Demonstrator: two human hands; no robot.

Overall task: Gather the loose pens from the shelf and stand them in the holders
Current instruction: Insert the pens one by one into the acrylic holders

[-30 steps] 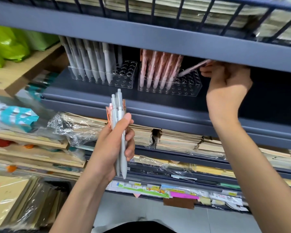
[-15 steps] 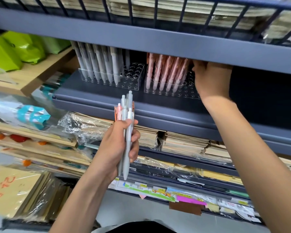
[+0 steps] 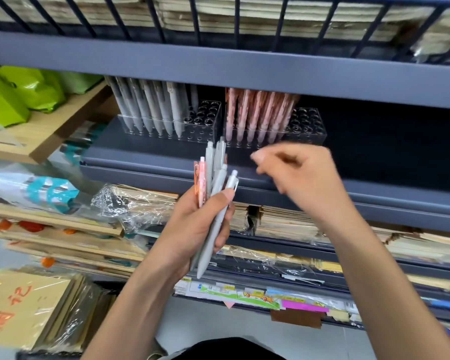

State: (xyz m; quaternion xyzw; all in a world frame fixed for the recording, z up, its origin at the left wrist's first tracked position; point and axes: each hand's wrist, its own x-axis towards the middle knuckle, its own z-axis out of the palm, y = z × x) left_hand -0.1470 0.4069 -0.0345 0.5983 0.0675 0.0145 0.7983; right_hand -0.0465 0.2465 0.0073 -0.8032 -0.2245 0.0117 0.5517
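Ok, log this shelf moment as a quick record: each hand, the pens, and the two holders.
Left hand: grips a bundle of loose pens, grey and pink, tips down
Right hand: blurred, beside the bundle, no pen seen in it
Left holder: clear, grey pens standing in it, right-side holes free
Right holder: clear, pink pens standing in it, right-side holes free
Shelf: dark grey, both holders stand on it

Single head-worn wide-angle view, close to the shelf point(image 3: 146, 157), forward and slightly down (edges perhaps blurred).
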